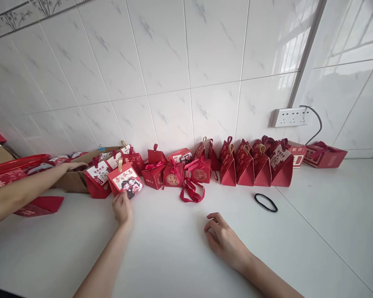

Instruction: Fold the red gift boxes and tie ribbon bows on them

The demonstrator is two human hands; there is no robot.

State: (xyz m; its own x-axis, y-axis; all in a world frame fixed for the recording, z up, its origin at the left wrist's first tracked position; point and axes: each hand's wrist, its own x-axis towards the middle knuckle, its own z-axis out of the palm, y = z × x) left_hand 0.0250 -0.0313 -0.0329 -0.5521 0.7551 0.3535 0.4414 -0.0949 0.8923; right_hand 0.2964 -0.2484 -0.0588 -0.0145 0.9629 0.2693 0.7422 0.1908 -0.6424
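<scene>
My left hand [123, 207] is closed on the lower edge of a red gift box [119, 178] with a cartoon couple and gold lettering on its front. A gold ribbon loop stands at the top of that box. Behind it are more red boxes with white tags [98, 171]. My right hand [222, 236] rests on the white table with loosely curled fingers, slightly apart, and holds nothing. Beyond it lie loose red ribbon ends [192, 192] from a bow-tied red box [201, 171]. A black elastic band [266, 203] lies to its right.
Triangular red boxes [245, 167] stand in a row along the tiled wall. Another person's arm [27, 188] reaches from the left into a cardboard box [76, 180]. A power strip [290, 117] with a cable is on the wall. A red tray [18, 164] sits at far left.
</scene>
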